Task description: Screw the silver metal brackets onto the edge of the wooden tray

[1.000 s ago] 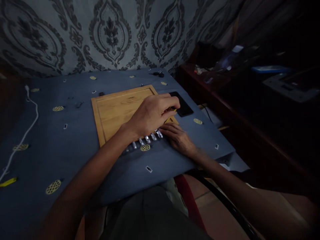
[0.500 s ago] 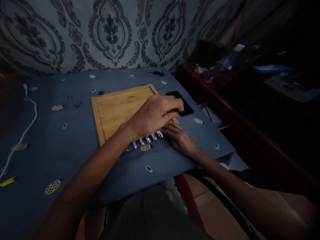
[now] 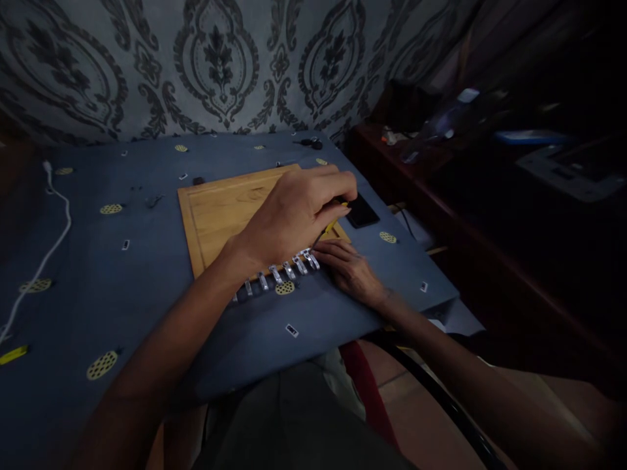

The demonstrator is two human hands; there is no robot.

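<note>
My left hand [image 3: 308, 205] is closed in a pinch round a small screwdriver [image 3: 329, 228] with a yellow handle. Its thin shaft slants down to the right end of a row of shiny metal hook-like pieces [image 3: 289, 270] along the near edge of a wooden board [image 3: 220, 219]. My right hand [image 3: 349, 269] lies low at the board's near right corner, fingers stretched out and fingertips by the last metal piece. Its thumb is hidden. My left wrist and forearm cover part of the board and its edge.
Beyond the board's right side lies a black phone [image 3: 361, 210]. A white cable [image 3: 53, 251] and a yellow object [image 3: 14, 355] are at the left of the blue tablecloth [image 3: 206, 339]. Keys or a similar dark item [image 3: 311, 143] lie at the back. A dark red table [image 3: 416, 176] stands right.
My left hand has risen a little, and more of the yellow screwdriver and its shaft now shows. More of the metal row is uncovered. My right hand stays in place.
</note>
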